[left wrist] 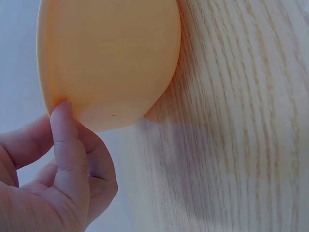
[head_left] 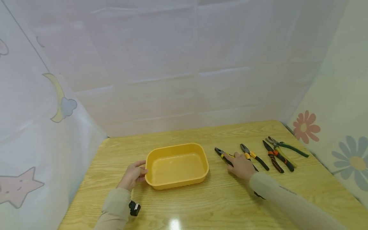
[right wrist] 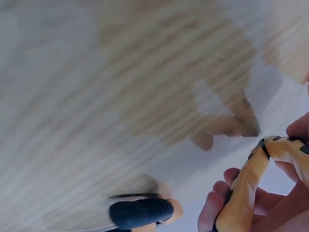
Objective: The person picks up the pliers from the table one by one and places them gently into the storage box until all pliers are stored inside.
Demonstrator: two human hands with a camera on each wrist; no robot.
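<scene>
A shallow yellow plastic basin (head_left: 176, 184) sits near the middle of the wooden table. My left hand (head_left: 133, 175) pinches its left rim between thumb and fingers; the left wrist view shows the thumb on the basin wall (left wrist: 111, 58). To the right of the basin, my right hand (head_left: 242, 166) holds a pair of pliers (head_left: 219, 152) with yellow and black handles. Its fingers curl round these handles (right wrist: 244, 188) in the right wrist view. Part of the handles is hidden under the hand in the head view.
Beside my right hand lie pliers with orange-yellow and black handles (head_left: 260, 163). Farther right are red-and-black-handled pliers (head_left: 284, 161) and green-handled pliers (head_left: 293, 149), close together. A pale sheet (head_left: 178, 80) rises behind the wooden table (head_left: 184, 210), with patterned sheets on both sides.
</scene>
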